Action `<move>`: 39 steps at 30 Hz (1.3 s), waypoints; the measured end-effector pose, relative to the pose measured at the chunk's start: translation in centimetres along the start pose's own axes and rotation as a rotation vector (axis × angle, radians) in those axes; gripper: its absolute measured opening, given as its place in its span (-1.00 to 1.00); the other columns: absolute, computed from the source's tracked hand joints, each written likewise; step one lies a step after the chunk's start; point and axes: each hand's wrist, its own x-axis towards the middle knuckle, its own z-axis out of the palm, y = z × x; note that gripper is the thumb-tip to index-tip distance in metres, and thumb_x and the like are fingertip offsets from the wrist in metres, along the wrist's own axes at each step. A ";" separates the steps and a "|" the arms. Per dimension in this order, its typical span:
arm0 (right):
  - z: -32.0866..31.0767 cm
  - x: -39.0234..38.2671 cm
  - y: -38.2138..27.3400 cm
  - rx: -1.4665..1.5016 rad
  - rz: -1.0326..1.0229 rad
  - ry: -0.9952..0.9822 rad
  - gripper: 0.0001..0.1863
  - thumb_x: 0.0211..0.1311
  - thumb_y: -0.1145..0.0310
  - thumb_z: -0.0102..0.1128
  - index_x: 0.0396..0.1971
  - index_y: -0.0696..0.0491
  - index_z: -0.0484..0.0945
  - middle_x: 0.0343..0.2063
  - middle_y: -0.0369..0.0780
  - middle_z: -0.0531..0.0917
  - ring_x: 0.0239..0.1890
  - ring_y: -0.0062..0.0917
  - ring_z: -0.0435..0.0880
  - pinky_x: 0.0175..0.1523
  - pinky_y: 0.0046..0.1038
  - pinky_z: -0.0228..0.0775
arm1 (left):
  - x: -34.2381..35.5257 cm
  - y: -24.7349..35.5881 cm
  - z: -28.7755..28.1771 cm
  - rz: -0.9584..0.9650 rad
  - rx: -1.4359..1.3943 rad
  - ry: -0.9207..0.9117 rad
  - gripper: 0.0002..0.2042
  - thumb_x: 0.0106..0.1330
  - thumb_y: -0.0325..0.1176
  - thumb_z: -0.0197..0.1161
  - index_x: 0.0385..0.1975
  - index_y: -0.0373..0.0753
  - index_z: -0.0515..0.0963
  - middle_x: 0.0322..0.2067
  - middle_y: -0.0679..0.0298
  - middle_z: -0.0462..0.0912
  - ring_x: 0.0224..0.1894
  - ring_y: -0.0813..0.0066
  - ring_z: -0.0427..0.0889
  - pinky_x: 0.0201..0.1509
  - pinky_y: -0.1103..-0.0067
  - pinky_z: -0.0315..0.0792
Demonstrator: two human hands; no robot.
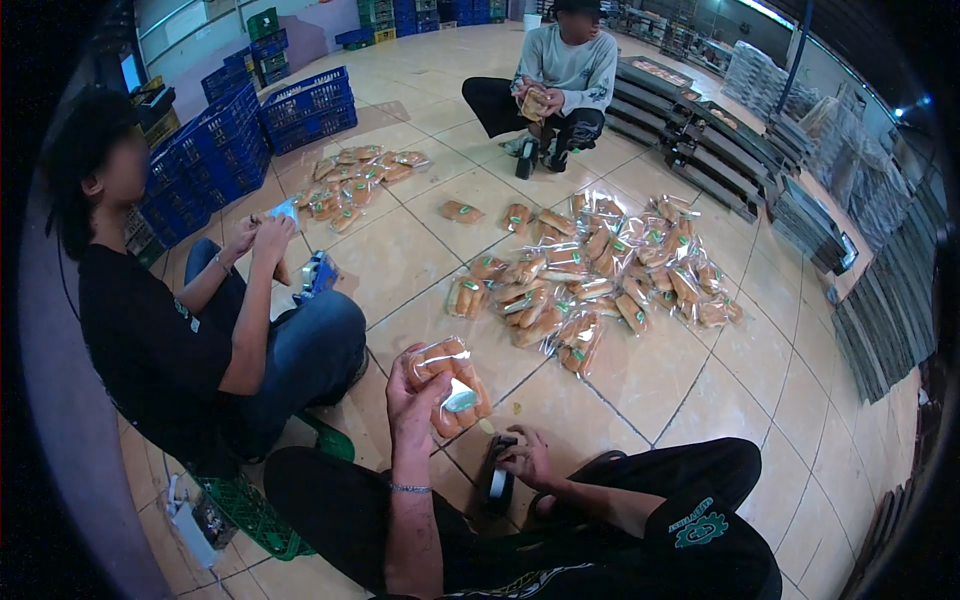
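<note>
From the head view, the only feed I have, my left hand (410, 408) is closed around a clear plastic pack of golden-brown bread rolls (452, 362), held up near me, left of centre. A green oval label (461, 398) shows on its near face. My right hand (527, 462) is bent over the top of a black tape dispenser with a white roll (497, 480), on the floor just right of the pack. It seems to touch the dispenser, but I can't tell whether it grips it or has a piece of tape.

I judge the pack in hand as partway through: rolls bagged, label showing. Whether the bag is sealed I can't make out.

Beyond it, to the far right, lies a big loose heap of clear-bagged bread rolls (632, 312); many show green labels, so I take those as largely finished. A smaller heap of bread packs (352, 190) lies to the far left; I can't read its state well enough to call it done or waiting.

Two co-workers are busy too: the left one sits beside a blue tape dispenser (318, 276), while the far one holds a bread pack (536, 104). Packing therefore looks well advanced but not complete.
</note>
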 end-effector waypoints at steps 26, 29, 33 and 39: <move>-15.5 16.8 -16.0 0.668 -0.165 -0.154 -0.71 -0.03 0.44 0.54 -0.26 0.06 0.66 -0.33 -0.41 0.68 -0.21 -0.68 0.57 -0.01 -0.56 0.26 | -0.1 0.4 -0.5 -0.156 0.071 -0.267 -0.51 0.13 -0.60 0.37 0.10 -0.27 0.44 -0.04 0.27 0.59 0.02 0.50 0.59 0.13 0.53 0.48; -15.4 16.4 -16.2 0.317 -0.242 -0.070 -0.65 -0.04 0.31 0.54 -0.19 -0.02 0.68 -0.32 -0.39 0.68 -0.12 -0.56 0.56 -0.02 -0.49 0.30 | -0.5 0.6 0.3 -0.165 0.085 -0.319 -0.49 0.11 -0.59 0.39 0.11 -0.28 0.43 -0.03 0.26 0.59 0.03 0.50 0.58 0.16 0.52 0.48; -15.4 16.1 -15.8 0.459 -0.189 -0.104 -0.73 0.09 0.28 0.46 -0.21 0.03 0.70 -0.33 -0.39 0.68 -0.18 -0.63 0.57 -0.04 -0.51 0.35 | -1.0 1.5 0.4 -0.106 0.154 -0.380 -0.48 0.09 -0.61 0.39 0.11 -0.30 0.43 -0.03 0.25 0.58 0.03 0.51 0.58 0.14 0.53 0.49; -15.1 15.7 -16.7 0.696 0.099 -0.143 -0.77 0.28 0.26 0.30 -0.29 0.14 0.72 -0.33 -0.33 0.69 -0.31 -0.76 0.57 -0.24 -0.60 0.39 | -1.4 2.6 0.9 0.240 0.462 -0.304 -0.58 0.02 -0.69 0.40 -0.06 -0.31 0.56 -0.08 0.26 0.57 -0.02 0.44 0.61 0.08 0.55 0.54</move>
